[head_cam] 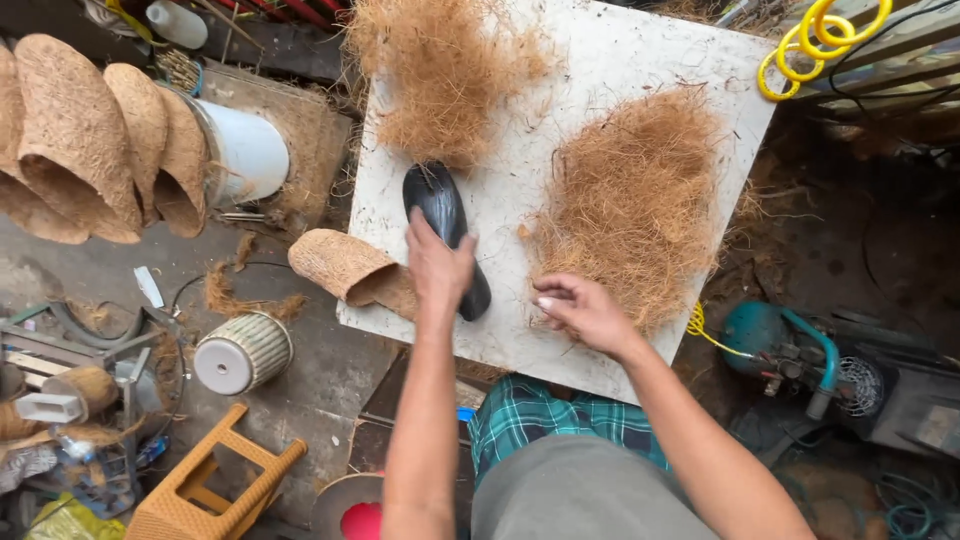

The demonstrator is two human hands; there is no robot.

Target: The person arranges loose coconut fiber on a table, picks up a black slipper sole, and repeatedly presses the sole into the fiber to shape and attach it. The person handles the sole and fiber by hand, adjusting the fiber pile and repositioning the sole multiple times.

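- The left hand (438,268) is gripping a black shoe-shaped mould (441,222) lying on the white board (640,60).
- The right hand (580,312) is pinching loose strands at the edge of a coir fibre pile (632,200), fingers curled.
- A finished coir pot (348,266) is lying beside the mould, overhanging the board's left edge.

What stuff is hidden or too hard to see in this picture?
Head view:
- Black mould: its lower middle is covered by the left hand.
- Right hand: fingertips curl under, so whether they pinch fibre from the flat pile is unclear.
- Second fibre heap: cut off by the top edge.
- Yellow coiled hose: cut off at the top edge.
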